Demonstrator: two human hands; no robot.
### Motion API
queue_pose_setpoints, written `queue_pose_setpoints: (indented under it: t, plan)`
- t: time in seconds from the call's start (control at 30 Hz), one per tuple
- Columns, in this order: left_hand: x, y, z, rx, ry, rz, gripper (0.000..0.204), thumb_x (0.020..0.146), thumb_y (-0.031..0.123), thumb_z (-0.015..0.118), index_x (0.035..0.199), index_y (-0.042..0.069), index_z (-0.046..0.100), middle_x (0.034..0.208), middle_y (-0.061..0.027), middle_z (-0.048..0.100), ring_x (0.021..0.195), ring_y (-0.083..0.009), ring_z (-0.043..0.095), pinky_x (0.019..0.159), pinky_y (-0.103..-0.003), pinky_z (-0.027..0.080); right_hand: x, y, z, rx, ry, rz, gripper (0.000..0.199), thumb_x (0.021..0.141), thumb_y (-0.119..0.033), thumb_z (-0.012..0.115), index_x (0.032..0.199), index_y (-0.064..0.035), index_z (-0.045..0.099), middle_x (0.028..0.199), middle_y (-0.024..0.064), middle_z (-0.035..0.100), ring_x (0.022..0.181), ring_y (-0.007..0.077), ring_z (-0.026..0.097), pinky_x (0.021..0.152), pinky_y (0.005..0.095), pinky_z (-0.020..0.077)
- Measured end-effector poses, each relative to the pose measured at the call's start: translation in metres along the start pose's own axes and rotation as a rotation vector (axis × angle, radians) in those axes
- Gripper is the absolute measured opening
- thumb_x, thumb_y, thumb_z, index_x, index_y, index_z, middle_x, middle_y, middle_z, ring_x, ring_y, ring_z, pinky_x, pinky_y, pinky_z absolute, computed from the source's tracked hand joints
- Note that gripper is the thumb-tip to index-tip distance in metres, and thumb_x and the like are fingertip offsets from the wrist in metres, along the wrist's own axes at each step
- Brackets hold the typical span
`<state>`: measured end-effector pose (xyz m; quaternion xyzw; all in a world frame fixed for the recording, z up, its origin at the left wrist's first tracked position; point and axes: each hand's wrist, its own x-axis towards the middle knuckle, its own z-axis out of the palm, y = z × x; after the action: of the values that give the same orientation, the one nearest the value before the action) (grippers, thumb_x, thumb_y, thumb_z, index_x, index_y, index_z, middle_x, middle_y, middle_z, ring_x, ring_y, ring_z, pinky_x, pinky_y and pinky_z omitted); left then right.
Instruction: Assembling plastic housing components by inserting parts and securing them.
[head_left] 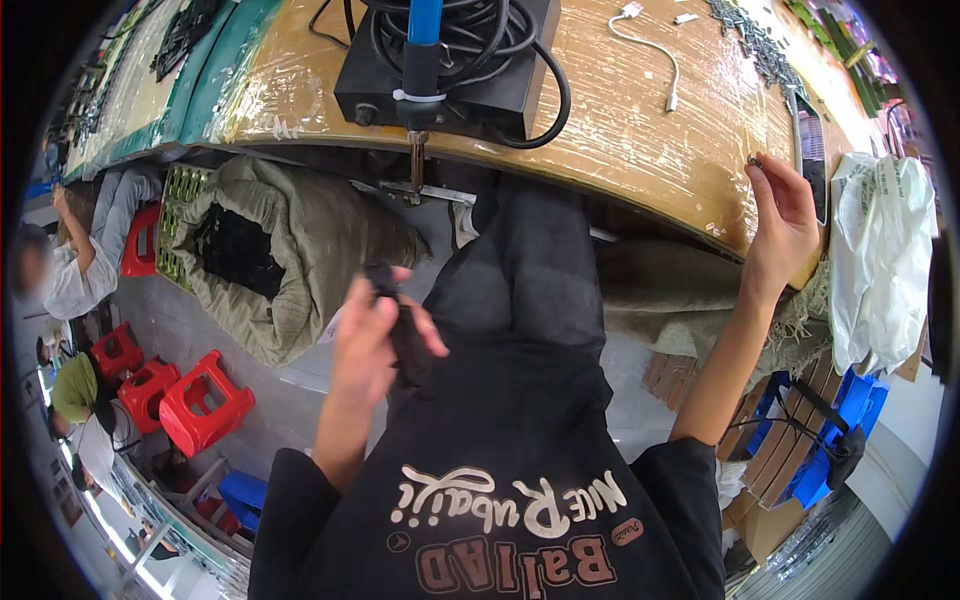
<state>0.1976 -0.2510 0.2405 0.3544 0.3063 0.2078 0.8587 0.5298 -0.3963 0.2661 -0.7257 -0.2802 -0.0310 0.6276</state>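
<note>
My left hand, in front of my lap, is closed around a limp-looking black thing. Motion blurs it, so its kind does not show. Over the right side of the table my right hand pinches a small dark piece between thumb and fingertips. That piece is too small to name. Ahead of me, a tool like a soldering iron, with a blue and black grip, points its metal tip down past the table edge. Neither hand touches it.
Behind the iron sits a black box with coiled cable. A short white cable and many small dark pieces lie on the film-covered table. An open sack with black contents stands left; a white bag hangs right. Red stools and other people are farther left.
</note>
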Motion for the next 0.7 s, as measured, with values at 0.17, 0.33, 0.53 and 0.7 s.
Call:
queue_pose_setpoints:
  t: [0.17, 0.33, 0.53, 0.7]
  plan:
    - [0.010, -0.027, 0.030, -0.454, -0.434, -0.276, 0.043, 0.087, 0.035, 0.048, 0.112, 0.003, 0.038, 0.074, -0.0058, 0.042, 0.056, -0.0135, 0.048, 0.040, -0.025, 0.045, -0.031, -0.022, 0.009, 0.111, -0.087, 0.051, 0.015, 0.073, 0.009, 0.060, 0.087, 0.0032, 0.056, 0.085, 0.0106, 0.061, 0.083, 0.0143, 0.059, 0.074, 0.0236, 0.0473]
    - [0.019, -0.033, 0.052, -0.867, -0.642, -0.680, 0.046, 0.087, 0.040, 0.043, 0.108, -0.001, 0.038, 0.068, -0.0063, 0.037, 0.045, -0.0104, 0.039, 0.028, -0.017, 0.035, -0.068, -0.051, 0.018, 0.407, -0.451, 0.054, 0.022, 0.063, 0.013, 0.066, 0.079, 0.0028, 0.054, 0.079, 0.0124, 0.059, 0.073, 0.0196, 0.059, 0.066, 0.0275, 0.0482]
    - [0.018, -0.032, 0.059, -0.879, -0.599, -0.838, 0.052, 0.088, 0.046, 0.033, 0.104, -0.002, 0.039, 0.062, -0.0061, 0.035, 0.038, -0.0079, 0.032, 0.025, -0.017, 0.032, -0.086, -0.064, 0.036, 0.369, -0.736, -0.001, 0.018, 0.061, 0.005, 0.070, 0.072, 0.0012, 0.057, 0.070, 0.0100, 0.061, 0.068, 0.0223, 0.059, 0.066, 0.0320, 0.0502]
    - [0.021, -0.034, 0.057, -0.730, -0.642, -0.885, 0.050, 0.090, 0.045, 0.029, 0.101, -0.002, 0.042, 0.060, -0.0048, 0.035, 0.036, -0.0067, 0.031, 0.025, -0.016, 0.030, -0.092, -0.061, 0.041, 0.345, -0.768, 0.049, 0.016, 0.062, 0.004, 0.069, 0.073, 0.0004, 0.057, 0.071, 0.0090, 0.061, 0.069, 0.0213, 0.060, 0.067, 0.0334, 0.0508]
